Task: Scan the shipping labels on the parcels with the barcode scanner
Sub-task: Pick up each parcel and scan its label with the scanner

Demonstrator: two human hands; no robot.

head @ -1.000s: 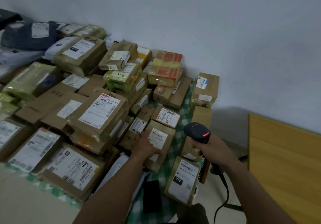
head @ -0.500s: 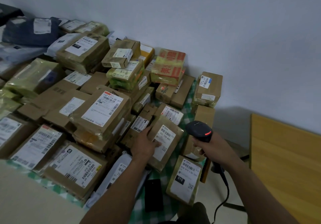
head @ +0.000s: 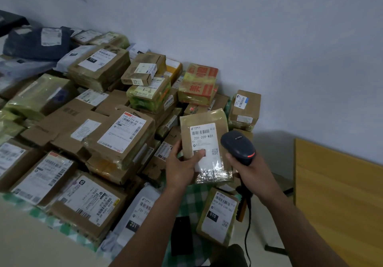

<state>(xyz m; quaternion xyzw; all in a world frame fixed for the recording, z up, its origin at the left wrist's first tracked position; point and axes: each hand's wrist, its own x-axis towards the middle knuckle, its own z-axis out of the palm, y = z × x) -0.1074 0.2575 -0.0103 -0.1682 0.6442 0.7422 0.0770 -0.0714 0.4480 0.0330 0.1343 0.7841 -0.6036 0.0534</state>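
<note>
The small taped parcel (head: 204,121) was lying on the heap a second ago with the left hand (head: 182,169) on it. Now it is lifted clear and held upright at centre right of the frame, shipping label (head: 204,140) facing us. The left hand grips its lower left edge, thumb pressed over the label's dark square. The right hand (head: 251,175) is wrapped round the handle of the barcode scanner (head: 238,145), which has come in just beside the parcel's right edge. To my eye the label is now being presented for its read.

The barcode at the top of the label is uncovered. I see no beam on it, so whether it has registered I cannot tell. The scanner's window and trigger face away. Its cable (head: 246,235) runs off the bottom edge. The labels at the upper left of the pile (head: 99,59) are too dim to read.
</note>
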